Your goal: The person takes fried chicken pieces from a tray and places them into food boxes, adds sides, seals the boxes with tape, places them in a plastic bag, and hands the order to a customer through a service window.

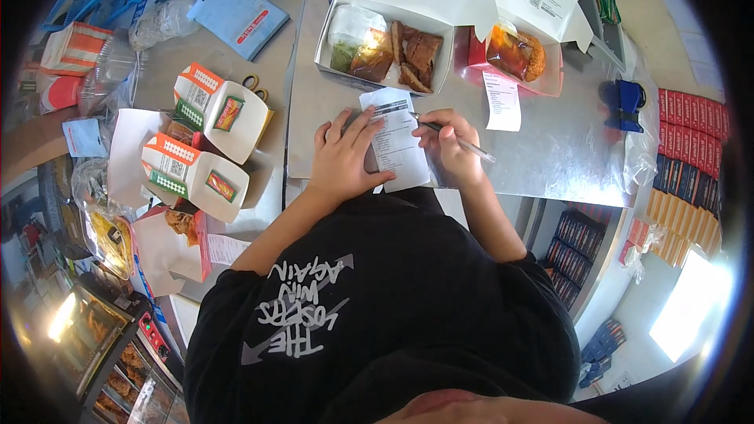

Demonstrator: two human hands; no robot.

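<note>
A printed paper slip (400, 147) lies at the front edge of the metal table (571, 159). My left hand (346, 156) rests on its left side, fingers spread, pressing it down. In my right hand (450, 144) is a pen (453, 134), its tip at the slip's upper right. Just behind the slip stands an open cardboard food box (383, 81) with sliced fried meat (421, 53), a sauce packet (372, 59) and a white wrapped item (356, 23). To its right, a smaller red open box (554, 85) contains a breaded piece (533, 58) and another sauce packet (508, 54).
A second slip (502, 107) hangs down before the red box. At right sits a blue tape dispenser (627, 106). Leftward are open boxes with sauce sachets (221, 186), a box with fried chicken (181, 227), scissors (254, 87) and a blue packet (238, 16).
</note>
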